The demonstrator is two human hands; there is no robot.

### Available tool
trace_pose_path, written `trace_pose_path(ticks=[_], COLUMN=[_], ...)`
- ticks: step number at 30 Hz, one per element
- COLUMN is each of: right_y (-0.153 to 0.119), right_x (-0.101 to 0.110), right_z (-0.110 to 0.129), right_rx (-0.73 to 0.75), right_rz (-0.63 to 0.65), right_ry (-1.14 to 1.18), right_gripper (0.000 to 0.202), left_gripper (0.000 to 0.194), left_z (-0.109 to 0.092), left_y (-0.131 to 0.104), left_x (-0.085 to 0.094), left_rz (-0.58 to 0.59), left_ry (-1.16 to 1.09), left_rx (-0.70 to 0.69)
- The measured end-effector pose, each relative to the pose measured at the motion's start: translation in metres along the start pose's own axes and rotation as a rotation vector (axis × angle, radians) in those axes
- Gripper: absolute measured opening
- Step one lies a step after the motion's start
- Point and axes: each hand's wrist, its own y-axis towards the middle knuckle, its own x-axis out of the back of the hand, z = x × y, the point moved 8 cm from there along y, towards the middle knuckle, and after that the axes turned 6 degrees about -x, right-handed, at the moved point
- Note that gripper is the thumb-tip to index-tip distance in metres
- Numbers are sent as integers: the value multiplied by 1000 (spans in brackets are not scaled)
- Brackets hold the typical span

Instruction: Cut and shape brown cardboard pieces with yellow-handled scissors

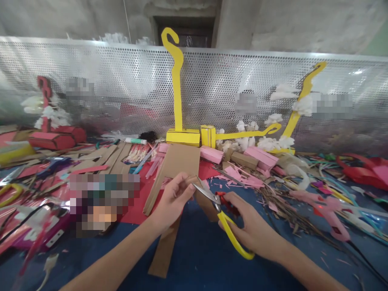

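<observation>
Scissors meeting cardboard over my cluttered blue tabletop.

My left hand pinches the cardboard piece between thumb and fingertips, hiding part of its edge; a long strip runs down beneath my wrist toward me. My right hand is wrapped around the yellow-handled scissors, blades parted at the cardboard just right of my left fingers; my palm covers the upper loop. Left of my left hand a pixelated patch conceals some things. Beyond both hands stand yellow paper shapes, and a pink glue gun lies to my right.
</observation>
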Motion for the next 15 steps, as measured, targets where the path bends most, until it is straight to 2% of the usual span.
trace_pose_path(ticks=[5,11,15], right_y=[-2,-3,-4], right_x=[-2,-10,-14], right_z=[-3,-4,-1], right_rx=[-10,-87,-78], right_rz=[-10,70,126], right_ry=[-13,70,158], right_gripper=[24,23,22], left_gripper=[28,26,22], left_z=[2,11,9], left_y=[-2,-6,-5], left_x=[-5,-6,-5], left_rz=[-7,29,48], left_ry=[-132,-226,-256], left_rx=[18,84,80])
